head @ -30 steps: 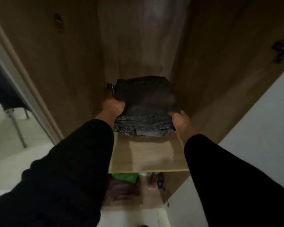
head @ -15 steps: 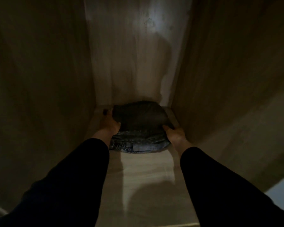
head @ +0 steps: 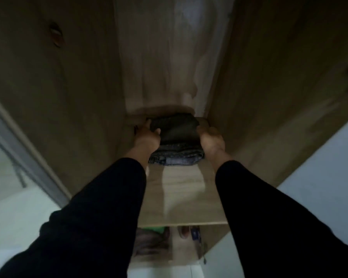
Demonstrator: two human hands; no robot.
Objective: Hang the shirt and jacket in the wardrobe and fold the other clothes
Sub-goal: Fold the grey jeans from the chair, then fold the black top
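Observation:
A folded pair of dark jeans [head: 178, 137] lies at the back of a wooden wardrobe shelf [head: 183, 193], close to the rear panel. My left hand [head: 147, 136] presses against the stack's left side, fingers along its edge. On the right side sits my right hand [head: 210, 140], knuckles up, touching the stack. Both arms are in black sleeves and reach straight in. The fingertips of both hands are partly hidden by the cloth.
Wooden side walls [head: 68, 97] close in left and right. Below the shelf a lower compartment [head: 169, 243] holds a green item, a brownish garment and small objects. A white wall [head: 319, 187] stands at right, pale floor and a chair leg at left.
The jeans have been pushed from the shelf's front to the back of the wardrobe. Both hands stayed on their sides. My view has pulled back, so the shelf edge shows again.

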